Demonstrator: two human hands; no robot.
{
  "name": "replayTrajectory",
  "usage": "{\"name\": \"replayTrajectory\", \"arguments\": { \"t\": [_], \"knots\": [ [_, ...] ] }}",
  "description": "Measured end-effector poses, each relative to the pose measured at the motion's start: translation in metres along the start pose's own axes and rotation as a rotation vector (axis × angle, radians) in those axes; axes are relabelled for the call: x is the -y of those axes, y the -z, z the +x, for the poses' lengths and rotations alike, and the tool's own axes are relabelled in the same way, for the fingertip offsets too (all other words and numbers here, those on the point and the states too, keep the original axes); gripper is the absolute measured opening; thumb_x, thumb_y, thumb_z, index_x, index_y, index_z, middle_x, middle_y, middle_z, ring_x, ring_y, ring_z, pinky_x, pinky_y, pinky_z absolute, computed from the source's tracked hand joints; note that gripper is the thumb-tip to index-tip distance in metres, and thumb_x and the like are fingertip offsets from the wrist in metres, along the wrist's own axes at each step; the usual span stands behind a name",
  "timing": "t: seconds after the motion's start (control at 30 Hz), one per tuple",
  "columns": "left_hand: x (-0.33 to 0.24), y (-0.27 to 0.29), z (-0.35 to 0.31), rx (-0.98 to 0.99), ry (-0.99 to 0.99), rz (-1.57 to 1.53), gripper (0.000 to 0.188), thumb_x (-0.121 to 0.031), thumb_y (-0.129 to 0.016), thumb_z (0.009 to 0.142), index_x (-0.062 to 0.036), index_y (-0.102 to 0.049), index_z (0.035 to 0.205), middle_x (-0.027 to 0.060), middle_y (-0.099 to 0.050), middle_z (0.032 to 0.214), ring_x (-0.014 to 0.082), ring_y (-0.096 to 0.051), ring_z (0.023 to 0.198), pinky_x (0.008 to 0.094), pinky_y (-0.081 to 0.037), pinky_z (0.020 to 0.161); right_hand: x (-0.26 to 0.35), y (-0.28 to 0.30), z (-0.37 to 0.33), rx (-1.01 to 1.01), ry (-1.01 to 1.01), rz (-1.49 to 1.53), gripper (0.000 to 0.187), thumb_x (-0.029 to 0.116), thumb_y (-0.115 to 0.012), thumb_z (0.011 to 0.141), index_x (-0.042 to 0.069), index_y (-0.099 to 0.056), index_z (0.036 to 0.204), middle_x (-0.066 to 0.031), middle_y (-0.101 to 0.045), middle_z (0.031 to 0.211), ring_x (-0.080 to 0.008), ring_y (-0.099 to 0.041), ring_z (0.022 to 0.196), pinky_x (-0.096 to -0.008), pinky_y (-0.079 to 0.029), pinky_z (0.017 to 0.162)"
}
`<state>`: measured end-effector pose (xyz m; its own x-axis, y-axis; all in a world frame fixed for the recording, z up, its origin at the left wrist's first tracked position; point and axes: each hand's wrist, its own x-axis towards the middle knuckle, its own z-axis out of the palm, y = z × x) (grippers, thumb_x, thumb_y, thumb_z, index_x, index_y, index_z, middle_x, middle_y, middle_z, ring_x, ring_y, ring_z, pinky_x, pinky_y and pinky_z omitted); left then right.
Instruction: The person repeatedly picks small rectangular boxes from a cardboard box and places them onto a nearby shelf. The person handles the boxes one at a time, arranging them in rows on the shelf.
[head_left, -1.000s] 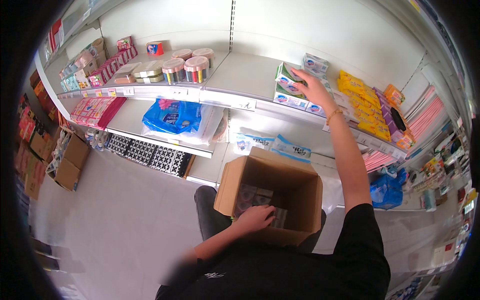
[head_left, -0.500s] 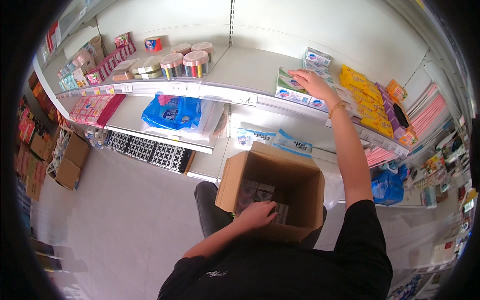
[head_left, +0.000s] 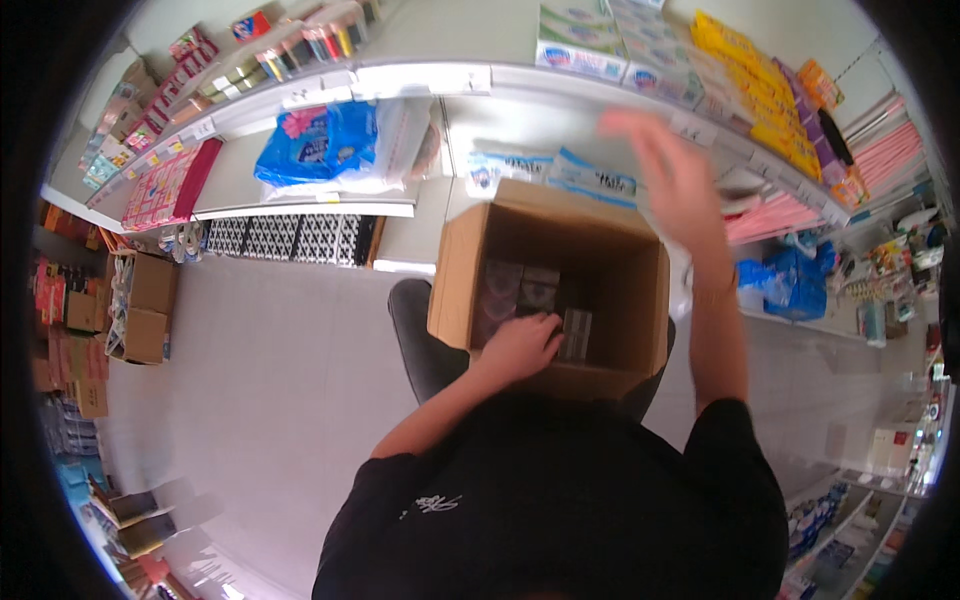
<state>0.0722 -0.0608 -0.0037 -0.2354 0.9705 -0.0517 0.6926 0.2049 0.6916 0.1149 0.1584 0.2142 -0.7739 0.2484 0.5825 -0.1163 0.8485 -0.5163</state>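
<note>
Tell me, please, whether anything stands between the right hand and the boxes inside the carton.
Yes: the carton's far flap stands between the right hand and the boxes, the left hand beside them; above, the carton is open.

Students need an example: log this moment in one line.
left hand: inside cardboard box | right hand: blurred, apparently empty | green-white boxes: on upper shelf

An open brown cardboard box (head_left: 455,285) shows its inside from above. Small pale packs (head_left: 540,288) sit low in the box, mostly toward its left side. Green-and-white cartons (head_left: 580,62) lie stacked beyond the box, higher up.
</note>
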Motion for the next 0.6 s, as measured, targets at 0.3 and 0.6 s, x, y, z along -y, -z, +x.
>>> {"name": "replayTrajectory", "arguments": {
  "t": [0.3, 0.6],
  "knots": [
    [-0.011, 0.008, -0.002, 0.014, 0.049, 0.129, 0.027, -0.024, -0.060, 0.095, -0.0062, -0.060, 0.116, 0.0187, -0.069, 0.099, 0.0403, -0.068, 0.088, 0.0516, -0.055, 0.074, -0.029, -0.105, -0.246, 0.455, -0.782, 0.388, 0.028, 0.008, -0.044, 0.100, 0.002, -0.064, 0.118, -0.0182, -0.074, 0.101, -0.0354, -0.071, 0.098, -0.0419, -0.055, 0.087],
    [0.001, 0.023, 0.145, 0.519, 0.017, 0.741, 0.024, -0.016, -0.067, 0.082, -0.0077, -0.077, 0.102, 0.0146, -0.075, 0.107, 0.0308, -0.073, 0.098, 0.0442, -0.059, 0.081, -0.024, -0.108, -0.251, 0.473, -0.759, 0.198, 0.028, 0.011, -0.047, 0.098, 0.006, -0.063, 0.121, -0.0175, -0.074, 0.100, -0.0389, -0.069, 0.095, -0.0477, -0.055, 0.083]
  ]
}}
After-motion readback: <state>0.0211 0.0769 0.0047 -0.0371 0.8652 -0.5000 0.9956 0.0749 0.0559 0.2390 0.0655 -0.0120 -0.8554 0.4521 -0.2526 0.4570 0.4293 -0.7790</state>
